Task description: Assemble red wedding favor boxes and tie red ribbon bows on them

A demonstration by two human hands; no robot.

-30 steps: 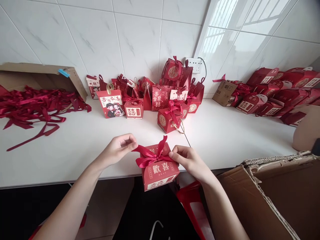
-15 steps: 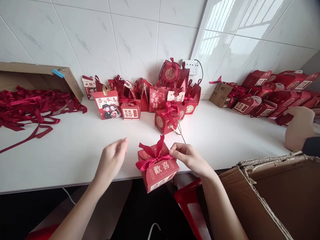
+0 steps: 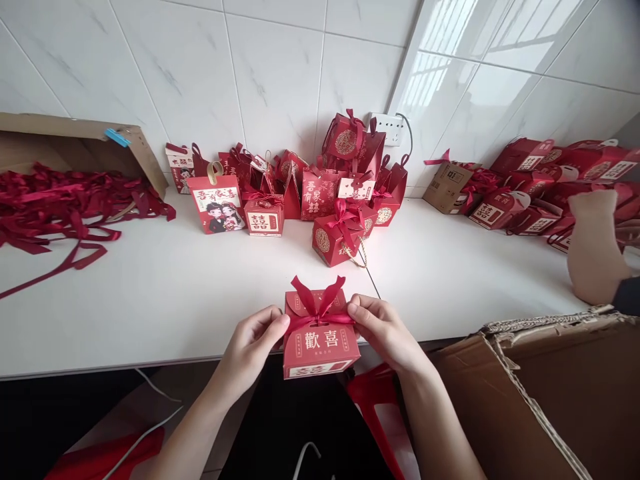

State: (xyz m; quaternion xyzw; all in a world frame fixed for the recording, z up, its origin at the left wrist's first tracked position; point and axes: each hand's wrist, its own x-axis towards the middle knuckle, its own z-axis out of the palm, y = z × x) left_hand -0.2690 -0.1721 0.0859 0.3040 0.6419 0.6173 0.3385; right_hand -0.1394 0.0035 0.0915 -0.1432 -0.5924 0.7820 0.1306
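Observation:
A red paper gift box [image 3: 325, 355] with cream characters sits at the table's front edge, its front face tilted toward me. Tied across its top is a dark red ribbon bow [image 3: 321, 313] whose two tails stick up. My left hand [image 3: 256, 339] pinches the bow's left loop between thumb and fingers. On the other side, my right hand [image 3: 384, 328] pinches the right loop the same way. Just behind stands a hexagonal red box [image 3: 327, 245] with a ribbon bow and a twisted gold cord.
Loose red ribbons [image 3: 75, 207] spill from a cardboard box [image 3: 145, 157] at left. Several red gift boxes [image 3: 265, 217] line the wall below a power strip [image 3: 389, 128]. More boxes [image 3: 500, 207] pile up at right, near another person's hand [image 3: 593, 247]. An open carton [image 3: 500, 393] stands front right.
My left hand has moved right and taken hold of the bow's left loop. The gift box has turned to sit straighter. The other person's hand has shifted up slightly.

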